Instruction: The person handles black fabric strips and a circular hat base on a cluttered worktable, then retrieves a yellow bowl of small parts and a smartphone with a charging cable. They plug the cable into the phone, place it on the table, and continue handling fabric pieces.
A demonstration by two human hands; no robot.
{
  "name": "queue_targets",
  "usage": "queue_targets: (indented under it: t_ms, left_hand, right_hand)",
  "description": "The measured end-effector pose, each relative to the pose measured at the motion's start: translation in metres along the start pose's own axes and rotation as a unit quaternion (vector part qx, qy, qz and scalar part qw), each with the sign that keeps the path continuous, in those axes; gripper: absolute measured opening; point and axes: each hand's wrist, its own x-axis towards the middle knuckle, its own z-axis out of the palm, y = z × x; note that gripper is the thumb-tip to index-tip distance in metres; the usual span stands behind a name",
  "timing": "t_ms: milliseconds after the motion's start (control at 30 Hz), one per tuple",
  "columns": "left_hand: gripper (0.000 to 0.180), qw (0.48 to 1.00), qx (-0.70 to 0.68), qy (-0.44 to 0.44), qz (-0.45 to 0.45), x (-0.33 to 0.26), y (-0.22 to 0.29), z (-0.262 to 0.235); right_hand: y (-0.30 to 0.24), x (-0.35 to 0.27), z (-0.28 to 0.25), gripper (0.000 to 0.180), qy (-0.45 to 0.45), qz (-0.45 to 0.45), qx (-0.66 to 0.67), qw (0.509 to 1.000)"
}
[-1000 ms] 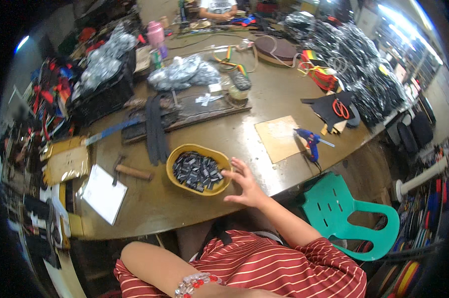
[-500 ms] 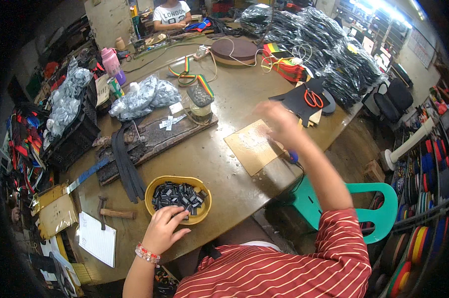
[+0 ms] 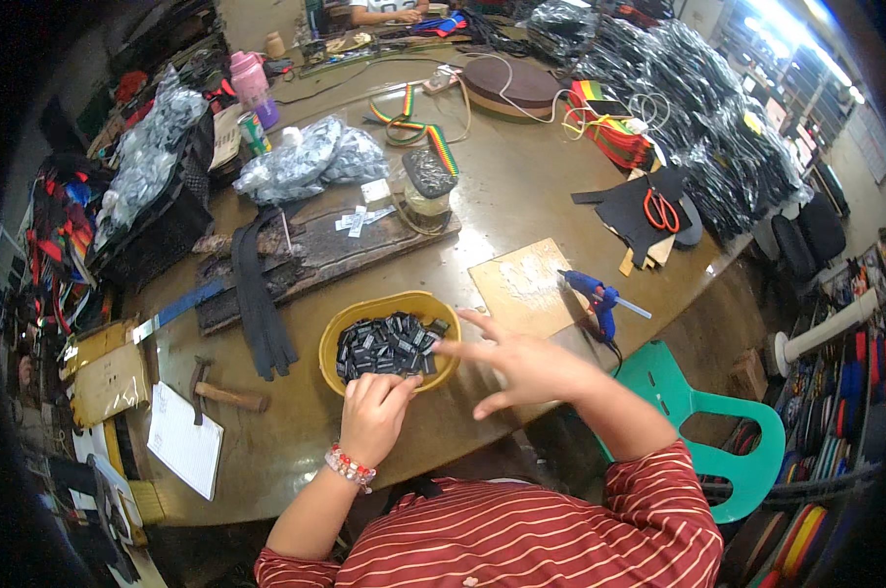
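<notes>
A yellow oval tub (image 3: 327, 345) holds many small black folded pieces (image 3: 384, 343), which look like fabric tabs with pale marks. My left hand (image 3: 374, 416), with a beaded bracelet at the wrist, is at the tub's near rim. Its fingers are drawn together over the edge, and what they pinch, if anything, is hidden. From the right, my right hand (image 3: 521, 367) reaches to the tub's right rim with its fingers spread and nothing in them. Past it, a blue glue gun (image 3: 599, 304) with a clear stick rests beside a tan board (image 3: 521, 284) smeared with whitish dried glue.
Left of the tub lie dark straps (image 3: 257, 314), a hammer (image 3: 229, 396) and a lined notepad (image 3: 186, 441). A worn wooden plank (image 3: 345, 250) carries a jar (image 3: 428, 186). Orange-handled scissors (image 3: 661, 211) lie at the right. A green chair (image 3: 697, 402) stands against the table's right edge.
My right hand has come left from over the tan board to the tub, uncovering the glue gun. My left hand's fingers have drawn together at the rim. The whole view has shifted.
</notes>
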Motion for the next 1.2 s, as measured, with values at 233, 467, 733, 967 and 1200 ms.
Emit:
queue_targets:
  t_ms: [233, 467, 733, 967, 1200]
  left_hand:
    - [0.035, 0.986, 0.027, 0.138, 0.095, 0.004, -0.002, 0.001]
    - [0.046, 0.981, -0.062, 0.172, -0.071, -0.025, -0.032, 0.008]
    - [0.049, 0.949, -0.205, 0.189, -0.146, -0.034, -0.044, 0.018]
    - [0.044, 0.935, -0.252, 0.180, -0.175, -0.034, -0.050, 0.015]
    - [0.035, 0.906, -0.351, 0.125, -0.200, -0.033, -0.050, 0.021]
  right_hand:
    - [0.014, -0.016, -0.007, 0.028, 0.147, 0.123, 0.033, 0.981]
    - [0.068, -0.025, -0.078, 0.028, 0.338, 0.300, -0.097, 0.887]
    - [0.139, 0.078, -0.094, 0.038, 0.247, 0.375, -0.146, 0.881]
    - [0.040, -0.051, -0.044, 0.031, 0.006, 0.261, 0.099, 0.960]
    - [0.120, -0.099, 0.042, 0.048, 0.442, 0.398, -0.104, 0.797]
